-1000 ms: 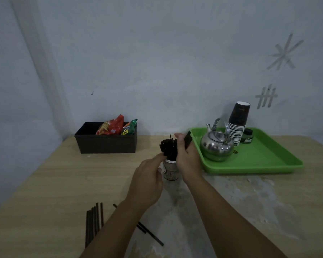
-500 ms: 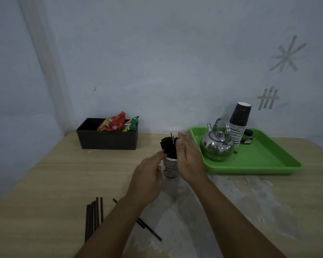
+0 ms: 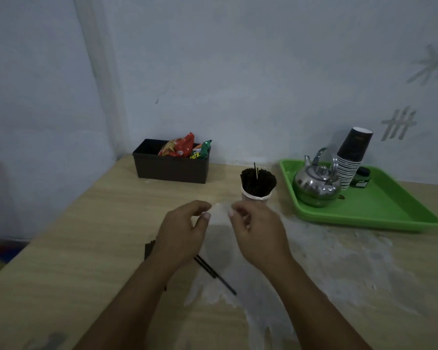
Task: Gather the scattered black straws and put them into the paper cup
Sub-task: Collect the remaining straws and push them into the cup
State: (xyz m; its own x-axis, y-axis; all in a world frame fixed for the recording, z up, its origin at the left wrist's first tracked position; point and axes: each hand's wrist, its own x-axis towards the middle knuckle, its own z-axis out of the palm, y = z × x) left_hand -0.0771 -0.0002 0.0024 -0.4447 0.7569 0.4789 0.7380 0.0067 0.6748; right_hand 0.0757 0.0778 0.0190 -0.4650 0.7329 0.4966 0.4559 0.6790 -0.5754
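A paper cup (image 3: 256, 197) stands upright mid-table, packed with black straws (image 3: 258, 180); one thin straw sticks up above the bunch. Both hands hover just in front of the cup, apart from it. My left hand (image 3: 181, 232) has curled, parted fingers and holds nothing. My right hand (image 3: 257, 233) is likewise loosely curled and holds nothing. Loose black straws (image 3: 214, 274) lie on the table under my left wrist, and the ends of a further bundle (image 3: 149, 248) peek out left of that wrist, mostly hidden by my arm.
A green tray (image 3: 379, 213) at the right holds a steel kettle (image 3: 316, 183), a stack of dark paper cups (image 3: 352, 157) and a small green jar (image 3: 360, 177). A black box (image 3: 171, 168) with snack packets sits by the wall. The tabletop has a worn white patch (image 3: 314, 261).
Both hands have let go of the straws in the cup and pulled back toward me. The view has tilted down and nearer, so the loose straws now lie under my left arm.
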